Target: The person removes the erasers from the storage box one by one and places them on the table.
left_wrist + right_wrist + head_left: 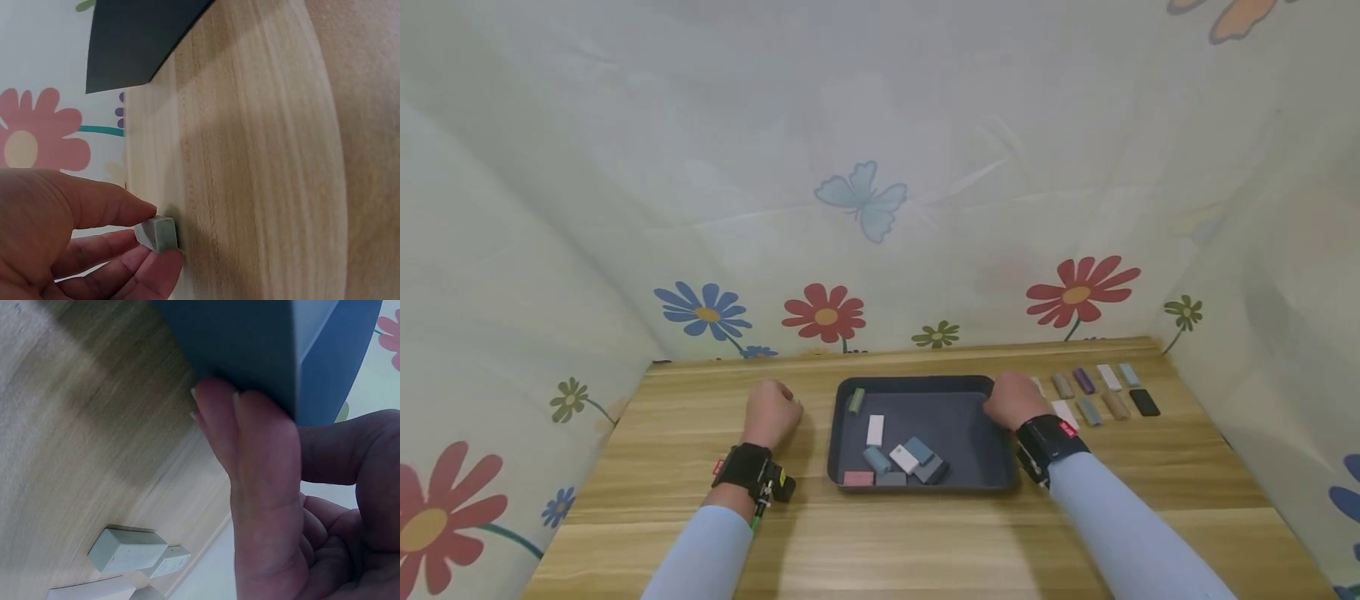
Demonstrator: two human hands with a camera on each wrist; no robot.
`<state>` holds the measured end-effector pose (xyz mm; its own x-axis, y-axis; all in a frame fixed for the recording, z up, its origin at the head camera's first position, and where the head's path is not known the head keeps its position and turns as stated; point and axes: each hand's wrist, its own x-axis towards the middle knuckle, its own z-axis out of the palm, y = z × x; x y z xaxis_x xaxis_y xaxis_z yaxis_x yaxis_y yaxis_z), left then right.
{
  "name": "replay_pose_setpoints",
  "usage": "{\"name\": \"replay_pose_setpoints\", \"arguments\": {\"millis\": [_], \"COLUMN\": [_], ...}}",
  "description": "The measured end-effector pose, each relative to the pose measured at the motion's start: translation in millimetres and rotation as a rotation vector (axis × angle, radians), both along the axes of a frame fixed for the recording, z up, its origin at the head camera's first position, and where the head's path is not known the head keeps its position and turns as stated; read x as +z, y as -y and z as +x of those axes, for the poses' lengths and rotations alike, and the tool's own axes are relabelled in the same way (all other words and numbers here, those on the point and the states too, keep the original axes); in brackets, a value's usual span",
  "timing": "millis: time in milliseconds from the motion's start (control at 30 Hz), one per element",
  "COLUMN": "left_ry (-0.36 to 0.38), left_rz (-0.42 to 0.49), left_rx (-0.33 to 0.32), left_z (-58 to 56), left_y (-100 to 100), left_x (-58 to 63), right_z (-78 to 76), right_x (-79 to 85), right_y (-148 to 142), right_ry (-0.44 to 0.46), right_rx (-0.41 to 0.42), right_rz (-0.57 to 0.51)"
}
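Observation:
My left hand is left of the dark grey tray, over the wooden table. In the left wrist view, its thumb and fingers pinch a small pale green block close to the tabletop. At the tray's right side, my right hand pinches the wall, thumb on the inner face and fingers outside, as the right wrist view shows. Inside the tray lie a green block, a white block, a blue rounded piece, a pink block and several overlapping blue, white and grey pieces.
Right of the tray, several small pieces lie in rough rows, among them a purple one, a tan one and a black one. A flower-printed curtain encloses the back and sides of the table.

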<state>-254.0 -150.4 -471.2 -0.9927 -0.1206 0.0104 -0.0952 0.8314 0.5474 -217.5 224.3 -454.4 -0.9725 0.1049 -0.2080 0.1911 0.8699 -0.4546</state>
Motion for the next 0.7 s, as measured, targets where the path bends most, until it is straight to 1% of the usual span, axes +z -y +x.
{"name": "replay_pose_setpoints", "arguments": {"millis": [200, 333, 433, 500, 567, 633, 700], "left_ry": [0.034, 0.049, 0.027, -0.003, -0.055, -0.106, -0.148], "left_rz": [-0.035, -0.04, -0.058, -0.08, -0.089, -0.087, -0.074], "left_rx": [0.014, 0.015, 0.01, -0.009, -0.043, -0.102, -0.173], "left_z": [-3.8, -2.8, -1.6, -1.9, -3.7, -5.7, -6.0], "left_y": [-1.5, -2.4, -3.8, -5.5, -9.2, -16.1, -26.8], "left_x": [-4.3, -1.4, 2.3, 5.5, 9.6, 15.3, 22.2], "right_z": [-0.7, 0.0, 0.1, -0.5, -0.9, -1.4, -2.0], "right_x": [-0.1, 1.5, 1.9, 1.6, 1.2, 0.7, -0.2], "right_y": [0.6, 2.5, 3.2, 3.1, 3.0, 2.7, 2.5], "right_ry": [0.011, 0.021, 0.026, 0.034, 0.049, 0.061, 0.069], "right_rx": [-0.012, -0.018, -0.016, -0.019, -0.029, -0.038, -0.045], "right_rz": [0.007, 0.004, 0.008, 0.009, 0.005, 0.002, 0.004]}}
